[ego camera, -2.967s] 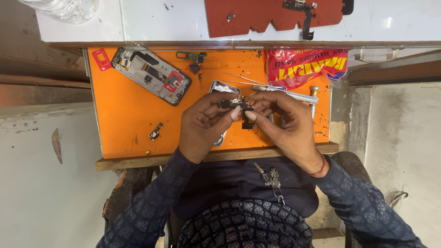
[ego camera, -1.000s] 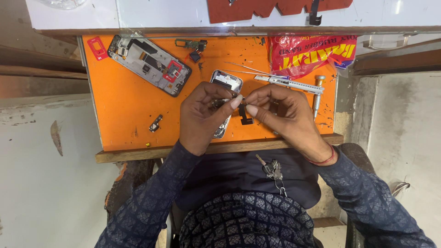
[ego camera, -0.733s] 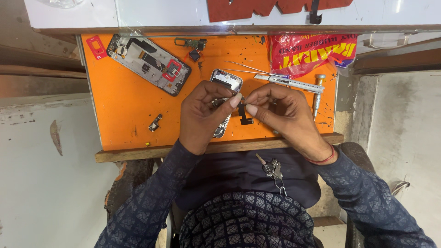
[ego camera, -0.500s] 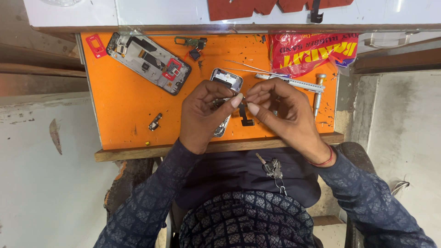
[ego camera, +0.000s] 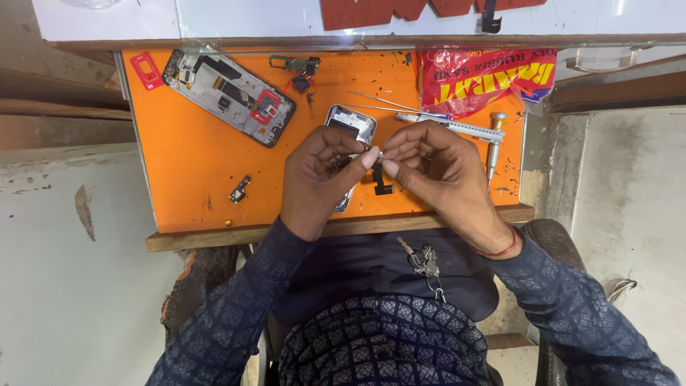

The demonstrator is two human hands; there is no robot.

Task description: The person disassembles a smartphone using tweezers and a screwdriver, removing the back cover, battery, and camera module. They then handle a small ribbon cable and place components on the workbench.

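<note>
Over the orange mat, left hand and right hand pinch a small black flex part between fingertips (steadied for close work); silver phone frame lies beneath.

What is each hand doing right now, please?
Left hand: closed, pinching a small black flex part at its fingertips.
Right hand: closed, pinching the same part from the other side.
</note>
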